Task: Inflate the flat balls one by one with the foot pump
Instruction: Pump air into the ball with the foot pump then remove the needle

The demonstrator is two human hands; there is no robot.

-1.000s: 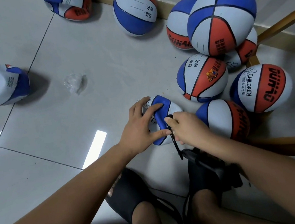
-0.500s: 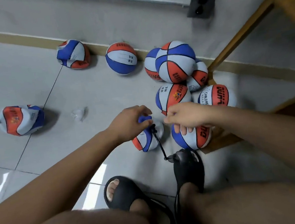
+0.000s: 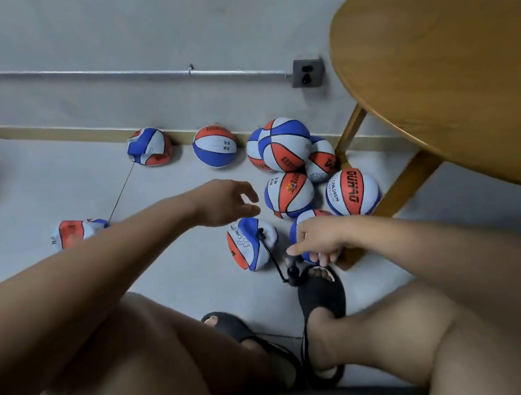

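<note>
A crumpled flat ball (image 3: 248,244) in red, white and blue lies on the floor in front of my feet. A black hose (image 3: 269,255) runs from its top down to the foot pump (image 3: 294,272), which sits under my right sandal (image 3: 320,295). My left hand (image 3: 225,201) hovers just above the flat ball with loose fingers and holds nothing. My right hand (image 3: 318,239) hangs over the pump's front end, fingers relaxed, not gripping anything.
Several inflated balls (image 3: 283,143) are piled by the wall and a wooden table leg (image 3: 348,134). Two more flat balls lie at the wall (image 3: 148,147) and at the left (image 3: 73,232). The round wooden table top (image 3: 453,68) overhangs on the right.
Both hands let go of the flat ball and hose and lifted away. My head rose, so the view pulled back and now takes in the table and wall.
</note>
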